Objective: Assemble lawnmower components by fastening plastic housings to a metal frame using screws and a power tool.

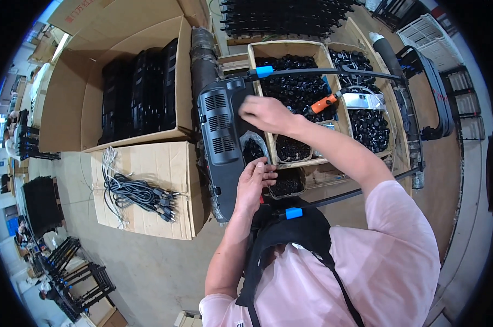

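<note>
A black plastic housing with slotted vents (219, 122) lies lengthwise in front of me, attached to a black tubular frame (322, 71) that reaches to the right. My right hand (265, 114) is over the housing's right side, fingers drawn together and slightly blurred. Whatever it may hold is too small to tell. Closer to me, my left hand (252, 182) has its fingers curled together beside a clear bag of small black parts (253, 148). What sits between those fingers is hidden. Blue pieces (294, 212) wrap the frame near its joints.
A wooden bin (250, 54) with several compartments holds small black parts under the frame. An orange-handled power tool (324, 103) rests on it. At left stand a carton (66, 103) of black housings and a cardboard box (143, 226) topped with bundled cables (143, 193).
</note>
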Demonstrator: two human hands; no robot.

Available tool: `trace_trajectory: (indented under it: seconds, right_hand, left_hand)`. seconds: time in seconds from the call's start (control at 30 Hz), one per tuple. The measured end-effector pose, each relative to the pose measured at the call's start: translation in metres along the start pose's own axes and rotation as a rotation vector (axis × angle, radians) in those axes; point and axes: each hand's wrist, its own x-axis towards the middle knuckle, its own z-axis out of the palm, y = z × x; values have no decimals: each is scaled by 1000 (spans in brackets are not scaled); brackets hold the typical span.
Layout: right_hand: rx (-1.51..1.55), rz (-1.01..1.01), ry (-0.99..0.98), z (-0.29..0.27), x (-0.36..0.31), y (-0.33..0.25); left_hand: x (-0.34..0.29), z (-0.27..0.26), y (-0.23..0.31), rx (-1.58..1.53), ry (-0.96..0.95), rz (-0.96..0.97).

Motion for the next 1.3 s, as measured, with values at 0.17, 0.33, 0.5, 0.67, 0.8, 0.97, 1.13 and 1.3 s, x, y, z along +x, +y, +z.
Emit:
trace_trajectory:
  seconds: [0.17,0.33,0.5,0.67,0.8,0.97,1.13,1.3]
  right_hand:
    - [-424,315,-536,-2,-154,76]
    - [-565,294,-633,50,-185,91]
    - [-454,383,-849,49,-171,81]
    - [-497,294,-836,43,-186,96]
    - [-358,385,-586,28,-192,94]
    - [-138,427,-433,-5,-184,71]
    - [111,452,-308,-20,-191,64]
    - [316,761,34,-51,-188,71]
  left_hand:
    - [16,24,-15,17,30,5]
    - [57,49,-38,27,33,-34]
    - [93,63,-60,57,113,-95]
    - [127,83,-65,92,136,-140]
    - [159,85,-70,74,206,-211]
    - [194,72,-91,79,282,-278]
    - [205,90,-97,-273,207,-420]
    - [212,56,-103,-359,143,-364]
